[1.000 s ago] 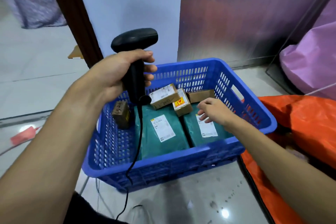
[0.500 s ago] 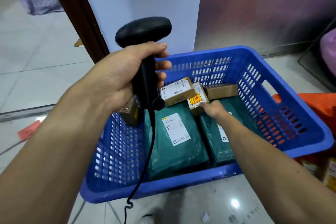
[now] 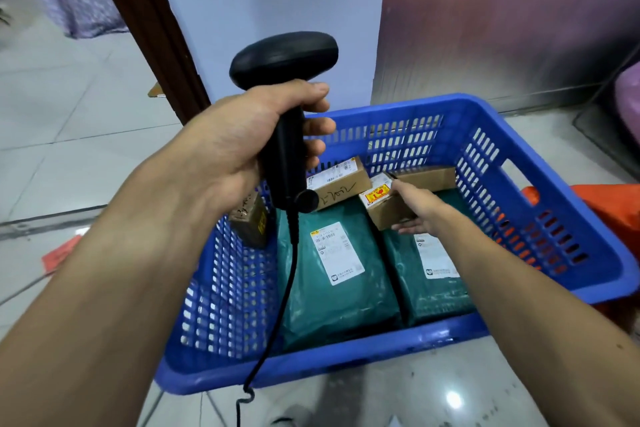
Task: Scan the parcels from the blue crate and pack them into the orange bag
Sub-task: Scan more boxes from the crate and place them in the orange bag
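My left hand (image 3: 242,142) grips a black corded barcode scanner (image 3: 284,59) above the left side of the blue crate (image 3: 540,194). Inside the crate my right hand (image 3: 420,208) holds a small cardboard box with a red-and-yellow label (image 3: 381,199), thumb on top and fingers underneath. Two green mailer bags with white labels (image 3: 332,274) (image 3: 426,281) lie flat on the crate floor. Another labelled box (image 3: 337,180), a plain box (image 3: 429,178) and a dark box (image 3: 251,222) stand at the back and left. A strip of the orange bag (image 3: 613,215) shows at the right, behind the crate.
The crate sits on a glossy tiled floor. A dark door frame (image 3: 145,21) and a pale wall stand behind it, a metallic panel (image 3: 502,17) at the right. The scanner cable (image 3: 277,315) hangs down across the crate's front. Red paper (image 3: 60,253) lies on the floor at the left.
My right hand moved from the right green mailer to the small red-and-yellow labelled box and took hold of it. The view moved closer to the crate; the scanner stays in my left hand.
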Demonstrator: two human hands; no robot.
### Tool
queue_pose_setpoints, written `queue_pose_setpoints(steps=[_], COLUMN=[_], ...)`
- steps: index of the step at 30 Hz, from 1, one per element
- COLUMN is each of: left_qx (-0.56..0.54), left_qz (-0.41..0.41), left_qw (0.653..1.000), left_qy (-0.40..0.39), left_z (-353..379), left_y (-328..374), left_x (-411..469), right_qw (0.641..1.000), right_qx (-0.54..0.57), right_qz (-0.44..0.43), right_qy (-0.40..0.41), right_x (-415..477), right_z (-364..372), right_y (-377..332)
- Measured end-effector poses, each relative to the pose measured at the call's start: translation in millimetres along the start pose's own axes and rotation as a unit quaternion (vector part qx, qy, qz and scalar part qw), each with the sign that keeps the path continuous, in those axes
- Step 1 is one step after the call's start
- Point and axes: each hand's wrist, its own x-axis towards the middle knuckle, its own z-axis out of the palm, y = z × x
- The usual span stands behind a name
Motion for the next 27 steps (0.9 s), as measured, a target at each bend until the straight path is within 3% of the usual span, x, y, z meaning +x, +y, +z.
queue_pose_setpoints(steps=[4,11,15,18,22,27], left_qx=[-0.034,-0.067,-0.018,0.024,0.035,0.002], left_qz=[0.034,0.064,0.064,0.112,0.165,0.167], left_qw=[0.999,0.996,0.997,0.99,0.975,0.959], left_qy=[0.01,0.01,-0.044,-0.084,-0.146,-0.228], left_z=[5.0,36.4,58.5,70.3,90.9,120.2], left_y=[6.9,10.5,5.7,0.5,-6.9,-19.5], left_x=[-3.1,-10.9,-25.4,-37.4,-59.1,-90.9], right_qw=[0.997,0.99,0.993,0.993,0.983,0.967], right_qx=[0.023,0.131,0.092,0.067,0.127,0.179], right_qz=[0.031,-0.042,-0.061,-0.092,-0.128,-0.178], right_qy=[-0.06,-0.037,-0.035,-0.033,-0.023,-0.017], right_x=[-24.1,-98.6,-170.6,-221.4,-276.8,-326.3], right_z=[-40.6,-134.2,-175.2,-194.0,-209.5,-218.7], right_y=[10.9,22.3,24.1,37.5,65.4,92.2])
